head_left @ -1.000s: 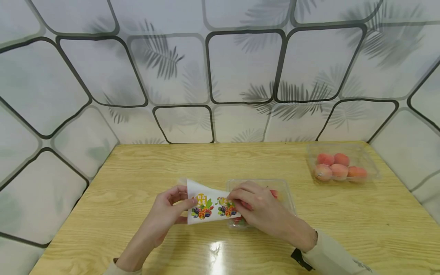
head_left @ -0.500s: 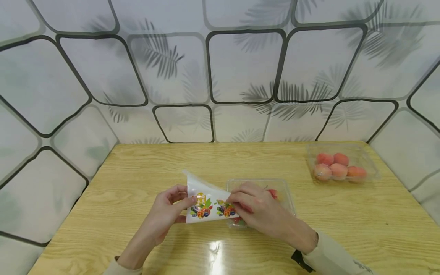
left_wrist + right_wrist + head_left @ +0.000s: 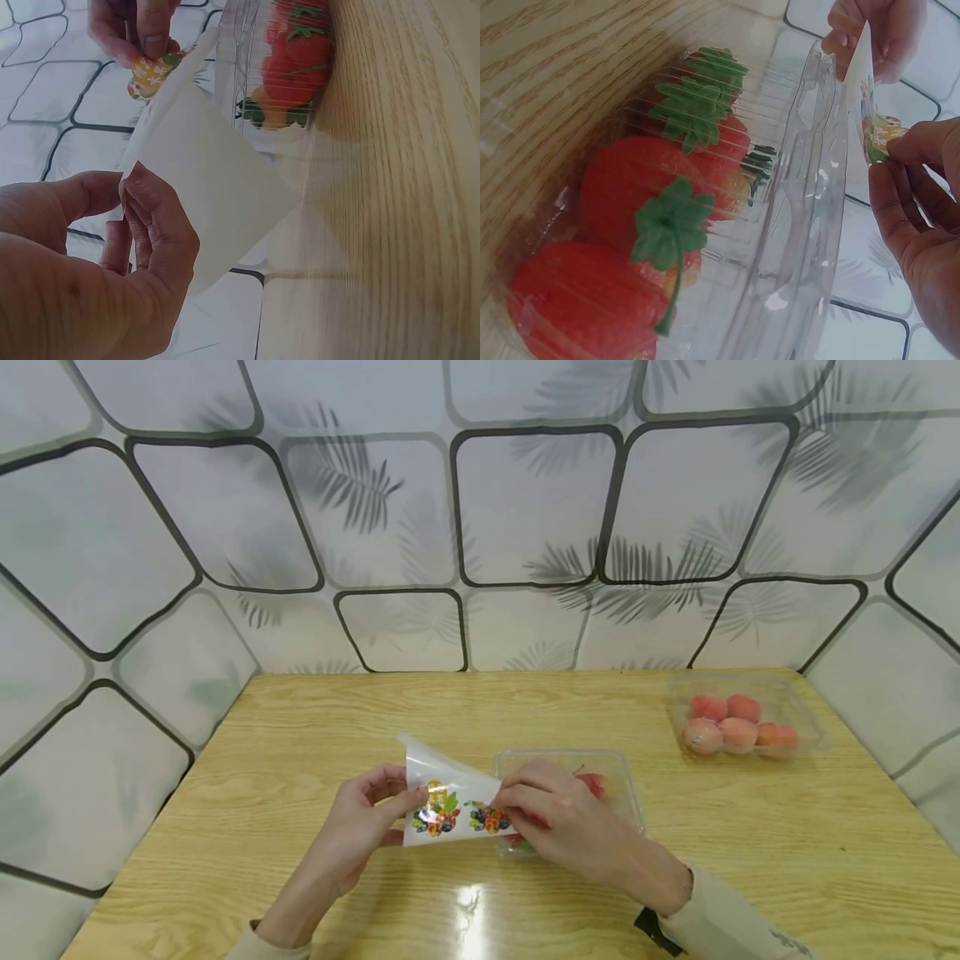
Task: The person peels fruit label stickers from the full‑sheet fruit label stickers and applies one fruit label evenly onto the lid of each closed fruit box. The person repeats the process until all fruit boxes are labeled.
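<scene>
My left hand (image 3: 356, 827) holds the left end of a white sheet of fruit-print stickers (image 3: 450, 768), thumb in front and fingers behind. At the sheet's right end, my right hand (image 3: 566, 814) pinches a sticker. In the left wrist view this sticker (image 3: 148, 75), orange and green, stands partly lifted off the sheet, whose blank back faces that camera. The right wrist view shows the sticker (image 3: 885, 136) between thumb and forefinger. Below and behind the right hand is a clear plastic clamshell box (image 3: 630, 781), closed, with red strawberries (image 3: 637, 191) with green leaves inside.
A second clear plastic box (image 3: 802, 710) with several peach-like fruits (image 3: 738, 735) stands at the back right of the wooden table (image 3: 315, 718). A patterned wall covering (image 3: 525, 627) rises along the table's far edge.
The sheet has bent more, its upper left corner rising and its right end drawing slightly left. The pinched sticker has come further off the sheet. Both hands stay almost in place.
</scene>
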Action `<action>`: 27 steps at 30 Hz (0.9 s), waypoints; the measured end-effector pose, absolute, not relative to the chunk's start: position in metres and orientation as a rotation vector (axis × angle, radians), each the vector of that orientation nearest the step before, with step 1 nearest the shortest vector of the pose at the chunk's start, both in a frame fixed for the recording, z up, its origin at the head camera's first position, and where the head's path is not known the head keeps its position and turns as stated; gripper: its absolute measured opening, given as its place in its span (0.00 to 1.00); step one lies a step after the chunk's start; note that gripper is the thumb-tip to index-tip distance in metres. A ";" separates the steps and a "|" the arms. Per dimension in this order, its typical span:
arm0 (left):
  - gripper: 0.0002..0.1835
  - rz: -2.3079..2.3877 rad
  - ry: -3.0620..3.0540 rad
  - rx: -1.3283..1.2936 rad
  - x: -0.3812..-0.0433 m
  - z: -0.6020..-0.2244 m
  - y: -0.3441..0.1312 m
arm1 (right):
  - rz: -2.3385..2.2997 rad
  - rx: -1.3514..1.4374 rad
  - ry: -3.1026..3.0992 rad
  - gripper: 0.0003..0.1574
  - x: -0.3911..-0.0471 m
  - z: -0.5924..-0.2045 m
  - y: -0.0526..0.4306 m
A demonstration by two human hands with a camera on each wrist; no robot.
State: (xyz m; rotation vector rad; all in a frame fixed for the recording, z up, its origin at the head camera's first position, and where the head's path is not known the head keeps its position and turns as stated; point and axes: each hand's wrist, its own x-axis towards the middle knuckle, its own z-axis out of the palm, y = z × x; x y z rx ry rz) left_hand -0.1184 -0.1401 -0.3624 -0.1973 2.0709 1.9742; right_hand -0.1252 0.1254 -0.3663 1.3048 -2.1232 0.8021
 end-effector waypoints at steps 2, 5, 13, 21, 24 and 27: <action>0.16 1.976 2.069 -0.202 -0.119 -0.363 -0.140 | 0.803 1.310 -2.122 0.18 -0.125 -0.366 0.126; 0.16 1.978 2.069 -0.219 -0.118 -0.363 -0.140 | 0.815 1.317 -2.134 0.18 -0.124 -0.367 0.126; 0.15 1.983 2.074 -0.241 -0.118 -0.364 -0.140 | 0.835 1.326 -2.112 0.19 -0.122 -0.368 0.125; 0.15 1.990 2.073 -0.245 -0.119 -0.363 -0.140 | 0.836 1.345 -2.072 0.21 -0.123 -0.368 0.125; 0.15 1.990 2.072 -0.247 -0.119 -0.364 -0.141 | 0.848 1.353 -2.065 0.22 -0.123 -0.368 0.125; 0.15 1.989 2.074 -0.243 -0.120 -0.364 -0.141 | 0.861 1.360 -2.055 0.22 -0.123 -0.369 0.124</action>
